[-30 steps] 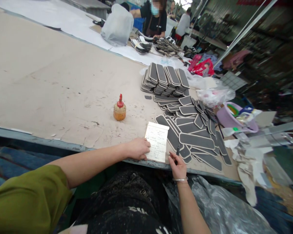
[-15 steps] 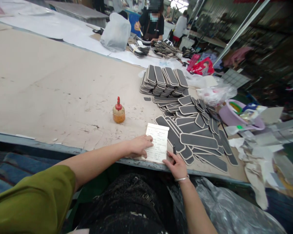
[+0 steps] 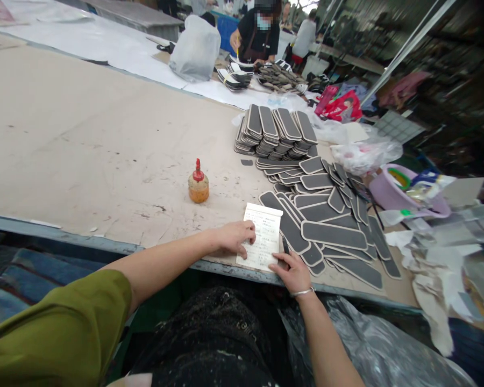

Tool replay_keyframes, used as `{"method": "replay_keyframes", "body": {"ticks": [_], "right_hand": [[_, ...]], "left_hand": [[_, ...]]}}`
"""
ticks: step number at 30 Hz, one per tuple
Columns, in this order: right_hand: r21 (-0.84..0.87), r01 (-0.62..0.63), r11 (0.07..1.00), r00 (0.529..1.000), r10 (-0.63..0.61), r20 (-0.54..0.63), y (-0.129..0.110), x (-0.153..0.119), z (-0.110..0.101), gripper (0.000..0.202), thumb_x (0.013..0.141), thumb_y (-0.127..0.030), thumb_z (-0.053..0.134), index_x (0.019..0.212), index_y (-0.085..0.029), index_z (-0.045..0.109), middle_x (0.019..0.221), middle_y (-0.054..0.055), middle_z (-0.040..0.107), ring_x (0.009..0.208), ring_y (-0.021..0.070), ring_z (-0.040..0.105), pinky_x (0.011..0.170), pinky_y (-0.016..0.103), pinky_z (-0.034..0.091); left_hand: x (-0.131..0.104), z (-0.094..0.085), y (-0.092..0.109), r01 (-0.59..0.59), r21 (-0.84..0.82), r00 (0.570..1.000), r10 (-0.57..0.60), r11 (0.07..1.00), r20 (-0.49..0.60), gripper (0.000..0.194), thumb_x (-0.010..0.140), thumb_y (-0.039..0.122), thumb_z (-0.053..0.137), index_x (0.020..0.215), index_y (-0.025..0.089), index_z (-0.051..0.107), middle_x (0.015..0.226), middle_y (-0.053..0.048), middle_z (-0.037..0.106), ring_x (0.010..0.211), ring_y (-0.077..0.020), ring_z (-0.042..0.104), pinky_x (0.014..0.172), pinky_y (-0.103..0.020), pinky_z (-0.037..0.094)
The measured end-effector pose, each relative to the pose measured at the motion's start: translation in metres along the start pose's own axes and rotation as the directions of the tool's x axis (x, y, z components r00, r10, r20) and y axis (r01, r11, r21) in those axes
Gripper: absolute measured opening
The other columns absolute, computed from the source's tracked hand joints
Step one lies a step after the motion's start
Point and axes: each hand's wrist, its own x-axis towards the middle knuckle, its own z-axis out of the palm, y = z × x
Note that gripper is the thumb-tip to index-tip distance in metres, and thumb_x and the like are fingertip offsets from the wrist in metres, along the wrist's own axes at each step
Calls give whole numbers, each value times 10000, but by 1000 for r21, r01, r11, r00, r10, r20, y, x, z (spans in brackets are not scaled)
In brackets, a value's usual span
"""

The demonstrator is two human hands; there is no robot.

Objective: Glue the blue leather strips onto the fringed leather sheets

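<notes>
A small notepad (image 3: 266, 236) with handwritten lines lies at the table's near edge. My left hand (image 3: 237, 237) rests on its left side, fingers apart and slightly bent, holding nothing. At the pad's lower right corner, my right hand (image 3: 293, 271) has its thumb and a finger on the paper. A black pen (image 3: 285, 245) sticks up from the fingers of that hand. Just right of the pad, long grey pieces with pale borders (image 3: 334, 234) lie in a loose heap. Behind them stand neat stacks of the same pieces (image 3: 276, 129).
A squat bottle with a red nozzle (image 3: 198, 185) and amber liquid stands left of the notepad. At the right are a pink basin (image 3: 391, 196) and plastic bags (image 3: 367, 153). Across the table a masked co-worker (image 3: 256, 37) holds a yellow tool near black-and-white stacked pieces (image 3: 236, 77).
The view has shifted slightly. My left hand's fingers have drawn in and bent more on the page. The pen in my right hand leans more to the left. The co-worker's hand has lowered.
</notes>
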Motion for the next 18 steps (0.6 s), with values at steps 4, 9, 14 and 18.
{"method": "replay_keyframes", "body": {"ticks": [4,9,14,18], "right_hand": [[28,8,1000,1000,-8,-2,0,2,1,279,736,-498,686,890,-279,764,743,7,568,640,148,548,613,291,484],[80,-11,997,1000,13,-22,-1,3,-1,277,782,-507,628,860,-286,776,791,33,637,774,186,616,723,320,508],[147,-62,987,993,75,-86,-4,9,-10,345,755,-579,627,830,-279,780,802,45,691,856,226,627,796,365,517],[223,-86,971,986,115,-123,-8,17,-17,375,775,-570,628,853,-235,778,567,2,603,575,160,565,708,339,520]], "left_hand": [[-4,-2,-4,-78,-37,997,77,996,-13,608,603,430,843,1122,177,655,1239,-118,531,1116,-283,533,967,-343,420],[-12,-8,-8,-136,-105,991,137,985,3,718,559,437,872,1185,163,651,1298,-152,532,1194,-309,523,1028,-367,412],[-19,-11,-15,-180,-196,980,160,964,-115,628,598,356,866,1167,187,661,1321,-149,545,1223,-280,529,1028,-340,428],[-12,-13,-17,-175,-385,958,66,906,-279,264,752,323,744,981,194,719,1142,-97,660,1073,-212,612,965,-303,452]]}}
